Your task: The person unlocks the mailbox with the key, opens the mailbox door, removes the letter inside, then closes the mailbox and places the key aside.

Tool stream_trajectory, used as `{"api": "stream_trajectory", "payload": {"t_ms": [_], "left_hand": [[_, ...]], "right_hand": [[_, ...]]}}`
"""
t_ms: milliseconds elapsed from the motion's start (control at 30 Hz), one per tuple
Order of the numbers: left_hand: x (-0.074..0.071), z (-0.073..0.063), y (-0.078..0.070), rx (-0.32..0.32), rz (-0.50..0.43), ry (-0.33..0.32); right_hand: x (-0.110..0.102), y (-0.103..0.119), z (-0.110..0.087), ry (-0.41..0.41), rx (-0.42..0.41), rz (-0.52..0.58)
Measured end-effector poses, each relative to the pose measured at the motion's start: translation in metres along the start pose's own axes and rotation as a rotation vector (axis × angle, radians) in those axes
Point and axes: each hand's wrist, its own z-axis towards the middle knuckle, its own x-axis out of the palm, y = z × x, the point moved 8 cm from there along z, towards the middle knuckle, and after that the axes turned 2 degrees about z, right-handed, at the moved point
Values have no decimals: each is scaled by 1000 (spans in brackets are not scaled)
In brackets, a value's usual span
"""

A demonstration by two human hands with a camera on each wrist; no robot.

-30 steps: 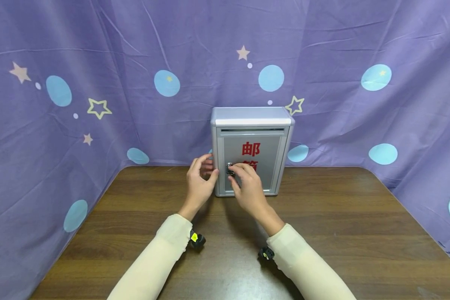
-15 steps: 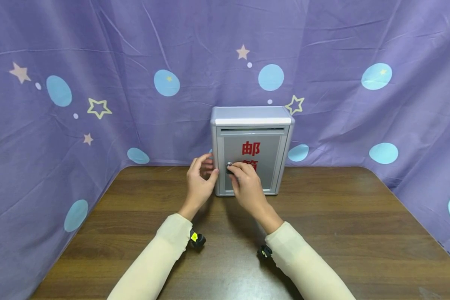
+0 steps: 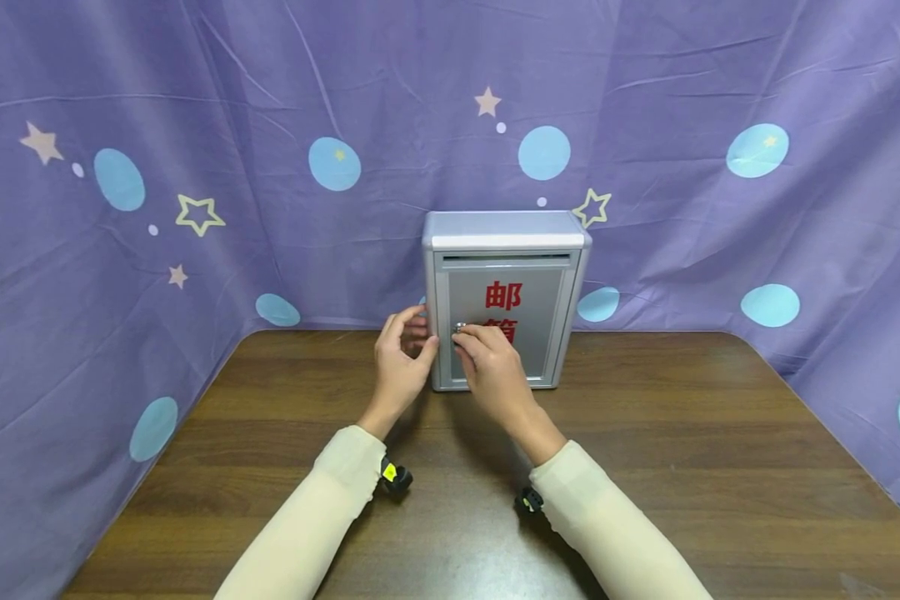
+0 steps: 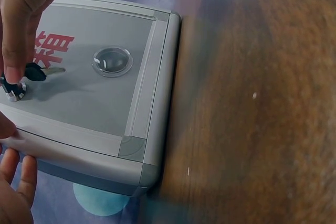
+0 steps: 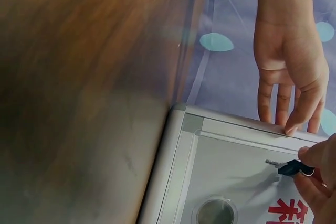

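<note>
A silver-grey metal mailbox (image 3: 536, 333) with red characters stands upright on the table. My left hand (image 3: 399, 362) holds its left edge, thumb on the front frame and fingers behind at the side. My right hand (image 3: 498, 375) pinches a key at the lock (image 4: 16, 94) on the left of the door; the fingers hide most of that key. From the same ring hangs a spare key (image 5: 289, 168) with a black head, its blade sticking out over the door. The door lies flush with its frame.
Above the door runs a dark mail slot (image 3: 506, 257). Low on the door is a round clear window (image 4: 112, 61). The wooden table (image 3: 682, 458) extends to both sides, with a purple patterned curtain (image 3: 390, 83) close behind the mailbox.
The right thumb and index finger, apart at first, have come together on the key and moved slightly at the lock. The left hand keeps its place on the mailbox.
</note>
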Motion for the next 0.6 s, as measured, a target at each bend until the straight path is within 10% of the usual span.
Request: {"api": "stream_trajectory", "payload": {"t_ms": [600], "left_hand": [[0, 1, 0, 5, -16, -2]], "right_hand": [[-2, 6, -1, -61, -1, -17]]}}
